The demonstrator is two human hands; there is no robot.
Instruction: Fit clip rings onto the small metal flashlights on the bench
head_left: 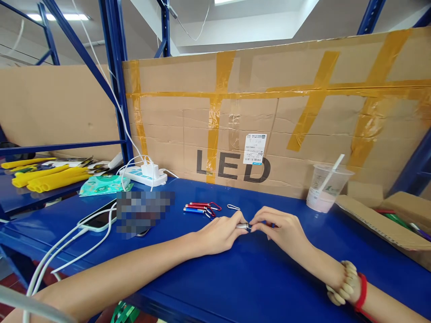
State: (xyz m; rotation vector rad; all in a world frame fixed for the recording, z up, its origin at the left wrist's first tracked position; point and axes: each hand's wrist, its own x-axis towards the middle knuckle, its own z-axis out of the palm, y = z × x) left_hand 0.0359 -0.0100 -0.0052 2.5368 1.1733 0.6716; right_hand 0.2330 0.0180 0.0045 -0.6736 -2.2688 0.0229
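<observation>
My left hand [217,234] is closed around a small silver keychain flashlight [243,226], with its dark end sticking out to the right. The fingertips of my right hand [283,224] pinch at that dark end; what exactly lies between them is partly hidden. Just behind my left hand lies a loose silver carabiner clip [233,207]. To its left, red keychain flashlights [198,206] and a blue keychain flashlight [194,210] rest side by side, with clips attached.
A plastic cup with a straw [326,188] stands at the back right, beside an open cardboard box [387,224] holding coloured items. Leftward are a phone [99,220] with white cables, a power strip [144,175] and a teal packet [103,184]. A cardboard wall [168,134] closes the back.
</observation>
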